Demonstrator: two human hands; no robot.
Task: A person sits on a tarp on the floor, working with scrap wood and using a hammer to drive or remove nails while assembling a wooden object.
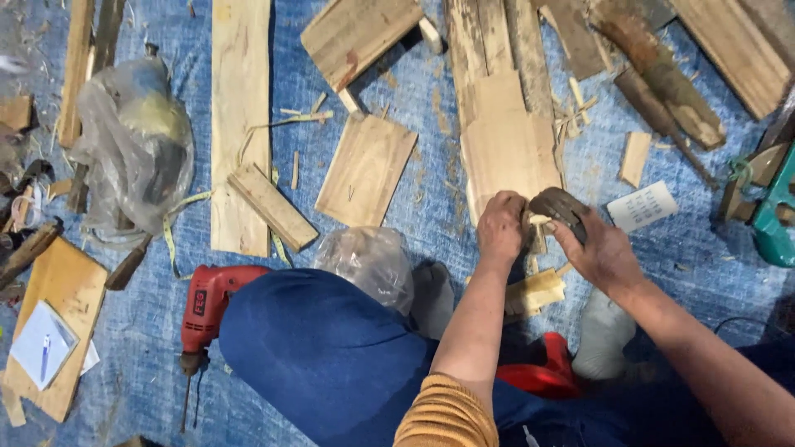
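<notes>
Wood offcut [538,223], small and pale, sits pinched between both hands at the near end of a long plank [505,149] lying on the blue tarp [414,190]. The left hand [502,228] closes around it to steady it. The right hand [598,248] grips a dark rounded tool [561,207] pressed against the piece. A red drill [207,306] lies near the person's knee [323,356], within reach; loose boards [364,170] lie spread farther out.
</notes>
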